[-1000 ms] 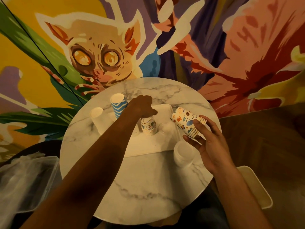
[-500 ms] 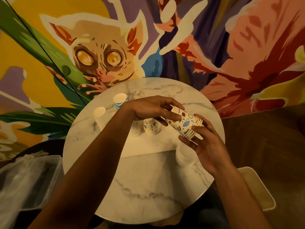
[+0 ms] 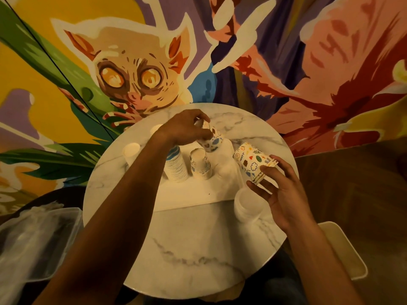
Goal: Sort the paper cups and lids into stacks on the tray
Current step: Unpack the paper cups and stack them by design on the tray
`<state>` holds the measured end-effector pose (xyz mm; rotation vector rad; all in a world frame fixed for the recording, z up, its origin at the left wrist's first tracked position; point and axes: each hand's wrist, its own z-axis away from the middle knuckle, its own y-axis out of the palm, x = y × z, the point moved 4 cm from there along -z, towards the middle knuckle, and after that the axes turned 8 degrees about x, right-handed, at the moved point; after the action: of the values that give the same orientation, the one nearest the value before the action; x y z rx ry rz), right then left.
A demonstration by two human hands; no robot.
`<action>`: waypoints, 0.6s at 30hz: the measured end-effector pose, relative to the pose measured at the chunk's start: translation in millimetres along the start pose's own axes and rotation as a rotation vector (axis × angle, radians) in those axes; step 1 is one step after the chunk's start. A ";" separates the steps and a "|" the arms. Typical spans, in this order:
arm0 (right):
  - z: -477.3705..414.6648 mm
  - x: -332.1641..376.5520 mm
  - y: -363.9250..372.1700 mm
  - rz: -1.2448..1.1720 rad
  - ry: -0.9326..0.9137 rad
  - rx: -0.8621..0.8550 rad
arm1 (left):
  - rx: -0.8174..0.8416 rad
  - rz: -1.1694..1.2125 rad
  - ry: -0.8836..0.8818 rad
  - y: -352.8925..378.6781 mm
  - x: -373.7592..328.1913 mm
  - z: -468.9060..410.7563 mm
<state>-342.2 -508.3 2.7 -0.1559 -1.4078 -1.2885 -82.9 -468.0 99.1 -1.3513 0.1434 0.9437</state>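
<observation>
Left hand (image 3: 187,129): fingers curled round a single patterned cup (image 3: 211,140), held tilted in the air above the tray (image 3: 193,199), just over the upturned patterned stack (image 3: 200,165) standing mid-tray. Right hand (image 3: 284,194): fingertips and thumb pinch a nested bundle of patterned cups (image 3: 253,161) at its rim end, and the bundle lies sideways over the tray's right edge. Blue-striped stack (image 3: 176,167) stands on the tray's left part. Lid stack (image 3: 247,205) sits on the marble table (image 3: 198,249), just off the tray's near right corner. Plain white cup (image 3: 131,150) stands at the tray's left side.
</observation>
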 end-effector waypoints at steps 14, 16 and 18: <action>0.9 -0.6 -2.0 0.029 -0.003 0.009 | 0.026 -0.384 -0.158 40.3 31.2 -21.4; 1.0 -1.0 -1.5 0.028 -0.001 0.017 | 0.039 -0.390 -0.177 44.6 35.1 -23.8; 1.4 -0.7 -0.6 0.031 0.000 0.022 | 0.048 -0.397 -0.193 47.5 37.5 -24.8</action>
<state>-343.2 -507.2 2.1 -0.1625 -1.4137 -1.2471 -79.3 -474.6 34.1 -1.1797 -0.2412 0.7231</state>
